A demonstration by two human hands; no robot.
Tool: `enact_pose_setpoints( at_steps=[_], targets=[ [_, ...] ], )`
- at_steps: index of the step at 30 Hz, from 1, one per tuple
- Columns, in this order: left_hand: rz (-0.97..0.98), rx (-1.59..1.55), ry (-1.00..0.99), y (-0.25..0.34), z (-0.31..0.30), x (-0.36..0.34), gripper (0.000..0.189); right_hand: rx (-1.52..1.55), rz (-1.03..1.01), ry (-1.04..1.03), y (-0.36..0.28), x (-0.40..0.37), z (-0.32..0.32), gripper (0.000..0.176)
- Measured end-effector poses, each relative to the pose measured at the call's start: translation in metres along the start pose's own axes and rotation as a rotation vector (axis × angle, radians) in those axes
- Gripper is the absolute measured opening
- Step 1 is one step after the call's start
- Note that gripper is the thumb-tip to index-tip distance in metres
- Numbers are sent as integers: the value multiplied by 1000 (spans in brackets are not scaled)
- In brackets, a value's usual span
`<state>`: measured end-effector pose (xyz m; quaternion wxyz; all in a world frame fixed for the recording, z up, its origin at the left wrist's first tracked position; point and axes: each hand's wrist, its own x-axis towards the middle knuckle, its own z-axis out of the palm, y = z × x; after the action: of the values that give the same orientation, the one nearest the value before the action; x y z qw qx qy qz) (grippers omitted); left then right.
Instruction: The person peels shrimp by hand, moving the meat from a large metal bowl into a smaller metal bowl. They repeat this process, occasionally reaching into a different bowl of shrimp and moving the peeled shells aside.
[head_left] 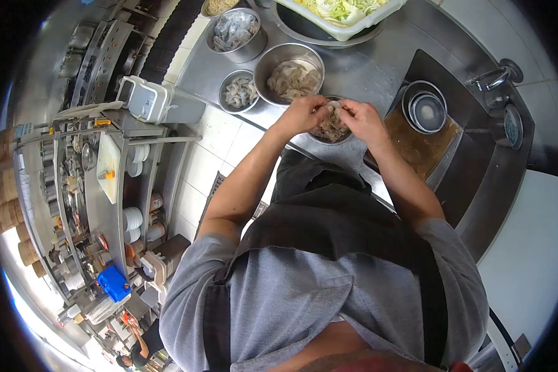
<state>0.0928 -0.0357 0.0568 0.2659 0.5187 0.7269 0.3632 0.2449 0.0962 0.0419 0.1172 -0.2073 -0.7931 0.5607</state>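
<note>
Both hands meet above a small metal bowl (328, 137) of brownish peelings that look like shrimp shells. My left hand (305, 115) is closed, its thumb and fingers pinching one side of a small greyish shrimp (334, 105). On the other side my right hand (364, 119) pinches the same shrimp, which the fingers partly hide. Just beyond my left hand stands a larger metal bowl (289, 47) with many grey raw shrimp (293, 79) in it. To its left, a smaller metal bowl (238, 75) holds more pale shrimp (240, 93).
A metal pot (245, 53) with a plastic bag stands at the back left. A white tub (347, 30) of chopped greens rests on a large basin. On the right, nested bowls (429, 111) sit on a brown board (418, 146) by the sink and tap (491, 79). Shelves (115, 167) line the left.
</note>
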Motion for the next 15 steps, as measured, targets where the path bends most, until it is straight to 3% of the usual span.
enact_pose_setpoints(
  at_steps=[2,5,7,15],
  targets=[
    [-115,-50,-50,4,0,-2,25,-136,-45,-8,-3,-2,-2,22],
    [-140,-92,-102,8,1,-4,25,-234,-158,77,-11,-6,-3,23],
    [-155,-103,-103,8,2,-4,25,-263,-331,112,-8,-3,-1,24],
    [-223,-126,-131,17,1,-4,27,-419,-316,88,-5,-2,1,23]
  ],
)
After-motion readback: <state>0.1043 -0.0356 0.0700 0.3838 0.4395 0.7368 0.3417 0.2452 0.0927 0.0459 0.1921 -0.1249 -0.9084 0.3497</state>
